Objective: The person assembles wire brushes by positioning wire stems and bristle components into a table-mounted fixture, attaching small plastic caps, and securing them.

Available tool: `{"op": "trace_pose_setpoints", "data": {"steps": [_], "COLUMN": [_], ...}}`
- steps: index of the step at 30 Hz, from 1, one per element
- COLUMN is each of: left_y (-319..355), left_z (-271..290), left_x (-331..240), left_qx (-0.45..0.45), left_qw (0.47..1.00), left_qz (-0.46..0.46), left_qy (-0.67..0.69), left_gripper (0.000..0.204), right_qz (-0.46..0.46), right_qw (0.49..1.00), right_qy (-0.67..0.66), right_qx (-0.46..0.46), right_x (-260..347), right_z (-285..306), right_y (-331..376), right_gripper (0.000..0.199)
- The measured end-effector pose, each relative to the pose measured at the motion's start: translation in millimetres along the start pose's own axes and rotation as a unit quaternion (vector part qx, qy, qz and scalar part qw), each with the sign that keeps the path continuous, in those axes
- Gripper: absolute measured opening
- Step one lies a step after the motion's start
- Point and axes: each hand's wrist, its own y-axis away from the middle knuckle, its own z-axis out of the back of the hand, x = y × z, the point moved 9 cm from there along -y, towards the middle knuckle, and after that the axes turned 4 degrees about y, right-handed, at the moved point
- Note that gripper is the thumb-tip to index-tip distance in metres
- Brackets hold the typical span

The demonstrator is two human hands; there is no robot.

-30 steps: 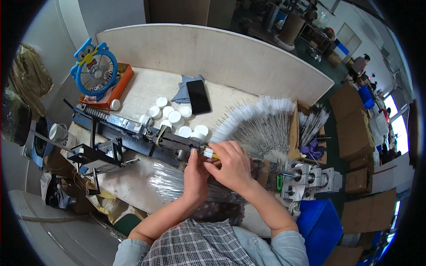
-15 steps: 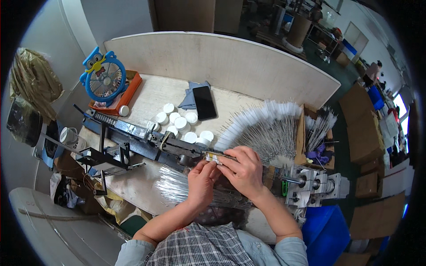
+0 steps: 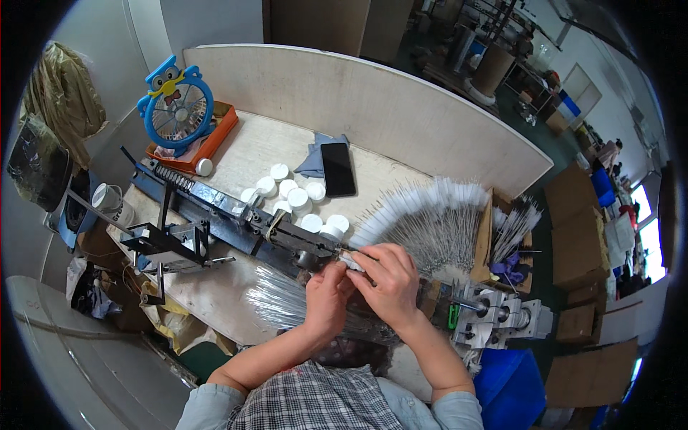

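My left hand [image 3: 328,297] and my right hand [image 3: 390,281] meet at the right end of a long black metal bench device [image 3: 287,233]. Fingers of both are closed in a pinch around a small whitish piece [image 3: 350,261], mostly covered by the fingertips, so its kind cannot be made out. Beneath my left wrist lies a bundle of thin shiny wires [image 3: 276,297]. Beyond my right hand spreads a fan of wire-stemmed brushes [image 3: 430,215] with white tips. Several round white lidded tubs [image 3: 297,199] stand behind the device.
A black phone [image 3: 338,170] lies on a blue-grey cloth. At the back left, a blue fan [image 3: 176,111] stands in an orange tray [image 3: 228,123]. A cardboard box [image 3: 482,265] holds more brushes. A metal clamp machine [image 3: 502,315] sits right, above a blue bin [image 3: 510,387].
My view has shifted slightly, moving the whole scene in the picture. Both hands stay together at the device's end, with the right fingers curled a little closer over the whitish piece.
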Motion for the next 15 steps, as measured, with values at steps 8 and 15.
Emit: {"op": "trace_pose_setpoints", "data": {"steps": [8, 15], "left_y": [4.8, -4.9], "left_z": [-12.4, 3.1], "left_x": [-3.9, 0.5], "left_qx": [-0.019, 0.041], "left_qw": [1.000, 0.999], "left_qz": [-0.008, -0.012], "left_qy": [-0.001, -0.031], "left_gripper": [0.012, 0.011], "right_qz": [0.009, 0.000], "right_qw": [0.999, 1.000], "right_qy": [0.030, 0.008], "right_qx": [-0.008, -0.004], "right_x": [-2.3, -4.7], "right_z": [4.7, 14.2], "right_y": [5.4, 1.5], "right_gripper": [0.025, 0.025]}}
